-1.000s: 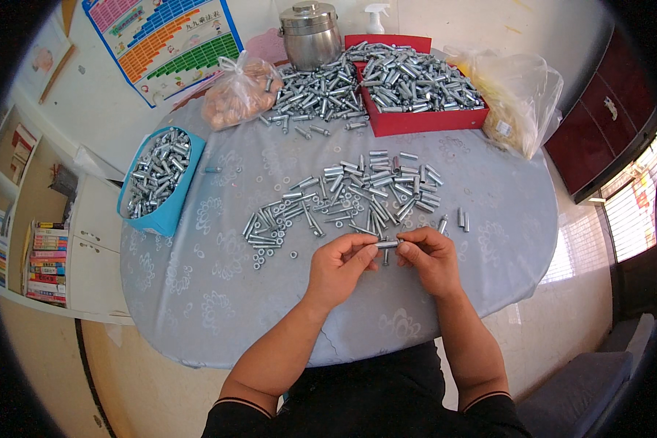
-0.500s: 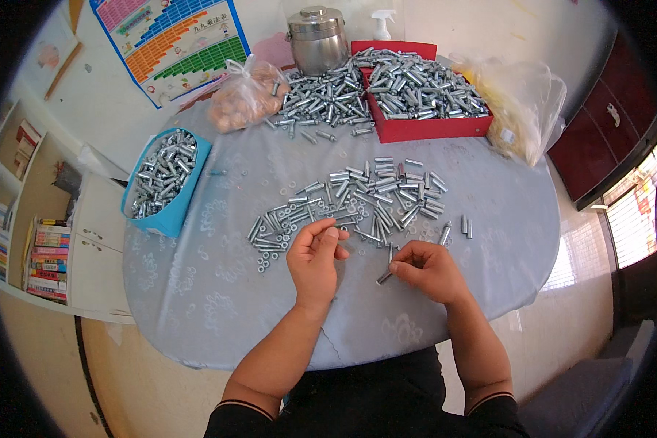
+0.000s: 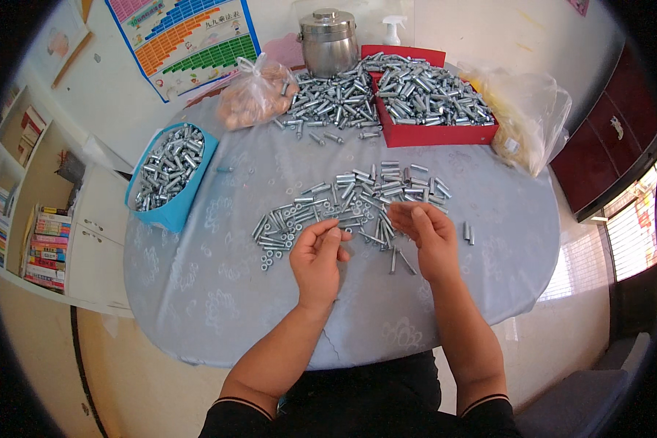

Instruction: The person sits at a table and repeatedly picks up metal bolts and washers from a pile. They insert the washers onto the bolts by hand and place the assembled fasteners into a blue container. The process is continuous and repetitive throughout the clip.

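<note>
A loose heap of short silver metal sleeves and bolts (image 3: pixel 365 197) lies mid-table on the pale blue tablecloth (image 3: pixel 219 277). My left hand (image 3: pixel 317 259) rests at the heap's near left edge, fingertips and thumb pinched together on a small metal part. My right hand (image 3: pixel 425 233) lies over the heap's near right side with bent fingers touching the pieces; whether it holds one is hidden. Two bolts (image 3: pixel 398 261) lie on the cloth just left of my right hand, and small nuts (image 3: pixel 270 255) lie left of my left hand.
A blue tub of metal parts (image 3: pixel 169 171) stands at the left. At the back are a red tray (image 3: pixel 431 102) heaped with parts, another loose pile (image 3: pixel 332 98), a steel pot (image 3: pixel 328 40), a spray bottle (image 3: pixel 393 29) and plastic bags (image 3: pixel 255 91). A bookshelf (image 3: pixel 44 241) stands left.
My right hand has moved from the near cloth up onto the heap, leaving a bolt behind on the cloth. My left hand has drawn back slightly from the heap with its fingers pinched.
</note>
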`<state>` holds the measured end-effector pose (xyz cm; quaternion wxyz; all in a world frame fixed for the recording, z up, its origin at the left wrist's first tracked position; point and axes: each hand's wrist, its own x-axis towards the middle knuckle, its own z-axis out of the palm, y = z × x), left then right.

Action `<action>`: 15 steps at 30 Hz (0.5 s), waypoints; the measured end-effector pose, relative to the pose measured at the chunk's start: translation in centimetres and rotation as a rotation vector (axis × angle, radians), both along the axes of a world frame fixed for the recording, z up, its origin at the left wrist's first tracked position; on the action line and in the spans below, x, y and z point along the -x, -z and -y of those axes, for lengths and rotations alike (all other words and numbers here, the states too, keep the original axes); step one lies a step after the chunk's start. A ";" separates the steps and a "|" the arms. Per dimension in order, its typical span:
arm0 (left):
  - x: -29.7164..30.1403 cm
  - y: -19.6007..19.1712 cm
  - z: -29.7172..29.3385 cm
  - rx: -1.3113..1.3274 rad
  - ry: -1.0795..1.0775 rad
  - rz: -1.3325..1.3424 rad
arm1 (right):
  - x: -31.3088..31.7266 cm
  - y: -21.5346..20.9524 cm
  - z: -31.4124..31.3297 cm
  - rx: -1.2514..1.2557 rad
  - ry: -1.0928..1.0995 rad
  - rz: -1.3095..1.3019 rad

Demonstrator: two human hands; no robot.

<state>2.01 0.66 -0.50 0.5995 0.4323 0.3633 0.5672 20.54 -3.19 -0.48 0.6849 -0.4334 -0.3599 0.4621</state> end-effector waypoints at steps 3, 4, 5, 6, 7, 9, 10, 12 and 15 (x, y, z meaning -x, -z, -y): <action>0.1 0.0 0.1 0.011 -0.009 -0.052 | 0.2 0.5 1.3 0.041 0.126 0.005; 0.1 0.0 0.1 0.007 -0.025 -0.054 | 0.1 -0.1 1.5 0.020 0.187 0.024; 0.1 -0.1 0.1 0.003 -0.042 -0.056 | -0.1 -0.4 1.9 0.014 0.215 0.026; 0.2 0.0 0.1 -0.002 -0.058 -0.059 | -0.3 -0.5 2.3 0.007 0.242 0.028; 0.2 -0.1 -0.1 -0.005 -0.066 -0.054 | -0.5 -0.8 2.5 -0.013 0.269 0.035; 0.2 -0.2 -0.2 -0.011 -0.083 -0.044 | -0.7 -1.0 3.0 0.018 0.329 0.047; 0.2 0.0 -0.2 -0.023 -0.074 -0.047 | -0.9 -0.7 3.2 0.027 0.348 0.044; 0.0 -0.1 0.1 -0.079 -0.034 -0.125 | -1.4 -0.1 3.7 0.042 0.383 0.037; -0.3 0.3 0.7 -0.213 0.056 -0.401 | -1.8 0.6 4.3 0.057 0.424 0.020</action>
